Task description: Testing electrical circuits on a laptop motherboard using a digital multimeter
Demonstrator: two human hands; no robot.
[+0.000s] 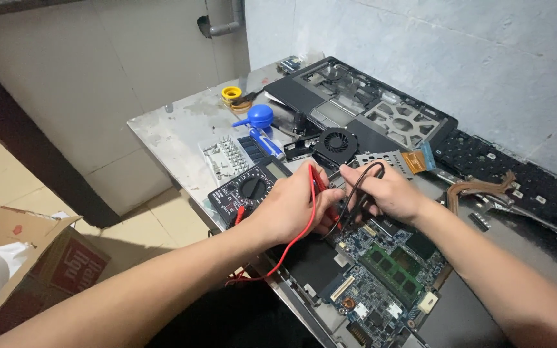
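Head view. Forearms nearest lens, both reaching in from bottom edge toward bench centre. Left hand (291, 206) curled tight around red probe (319, 183), tip pointed down at board (381, 277). Red lead (294, 241) looping from that fist down past bench edge, then back up toward meter (249, 189). Right hand (388, 192) pinched on black probe (356, 200), black lead (363, 175) arching over knuckles. Hands close together, nearly touching, both clamped on probes above upper end of board. Exact contact points of tips hidden by fingers.

Board lying bare in open laptop base, green memory stick (394, 267) seated on it, just below right wrist. Meter flat on bench (169, 132), just left of left hand, dial facing up, display at its far end.

Beyond hands: black fan (336, 143), blue blower (260, 117) beside white tray (225, 158), yellow ring (231, 93) farther back. Stripped laptop shell (369, 109) against wall. Keyboard (517, 180) face down to right, copper heat pipe (481, 188) lying on it. Metal bracket (388, 160) with orange ribbon cable (415, 161) just behind right hand.

Cardboard box (27, 258) on tiled floor, far left, white plastic inside.
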